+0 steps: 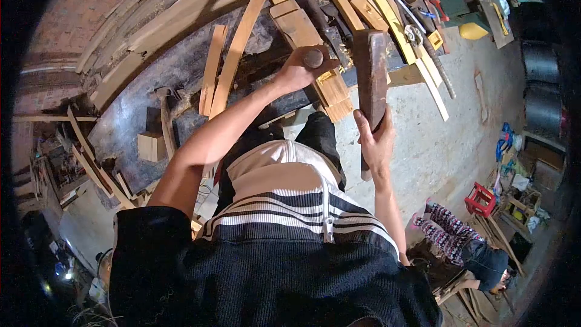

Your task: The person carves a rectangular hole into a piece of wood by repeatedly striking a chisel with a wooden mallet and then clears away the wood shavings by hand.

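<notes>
My left hand [295, 71] is closed around an upright chisel [313, 57]. The round end of its handle faces up, and its blade is mostly hidden. Beneath that hand lies a pale wooden workpiece [334, 92] with a cut slot and some shavings. To the right, my right hand [378, 142] grips a dark wooden mallet [370, 66]. The long head of the mallet is raised beside the workpiece, apart from the chisel, and the handle's end shows below my fingers.
Long wooden strips [245, 42] cross the dark workbench [139, 145]. A small wood block [151, 146] sits on its left part. Yellowish boards [393, 18] lie at the upper right. Another person [460, 239] is at the lower right, near a red stool [480, 200].
</notes>
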A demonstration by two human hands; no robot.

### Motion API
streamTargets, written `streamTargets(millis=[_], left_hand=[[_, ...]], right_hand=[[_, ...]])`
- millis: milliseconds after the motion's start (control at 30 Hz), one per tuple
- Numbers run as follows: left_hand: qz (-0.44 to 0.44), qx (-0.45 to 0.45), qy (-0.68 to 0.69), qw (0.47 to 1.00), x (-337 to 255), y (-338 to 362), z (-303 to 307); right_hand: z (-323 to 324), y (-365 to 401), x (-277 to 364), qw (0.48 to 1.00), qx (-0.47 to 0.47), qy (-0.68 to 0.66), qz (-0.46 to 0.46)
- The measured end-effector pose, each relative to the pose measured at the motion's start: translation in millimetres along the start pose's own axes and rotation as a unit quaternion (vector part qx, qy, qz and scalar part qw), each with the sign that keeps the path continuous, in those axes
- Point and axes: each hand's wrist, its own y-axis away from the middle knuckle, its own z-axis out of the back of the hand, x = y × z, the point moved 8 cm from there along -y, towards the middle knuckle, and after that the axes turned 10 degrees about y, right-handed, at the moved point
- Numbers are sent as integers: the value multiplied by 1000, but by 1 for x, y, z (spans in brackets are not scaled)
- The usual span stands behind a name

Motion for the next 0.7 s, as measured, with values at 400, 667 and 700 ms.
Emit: streamTargets(millis=[400,667,700], left_hand=[[-138,113,-297,938,39,29,-41],[-98,139,-168,971,33,35,-37],[-94,109,-171,975,36,34,-34]], right_hand=[[-24,0,63,953,89,231,177],[-26,10,66,957,98,219,161],[-25,10,65,951,99,237,174]])
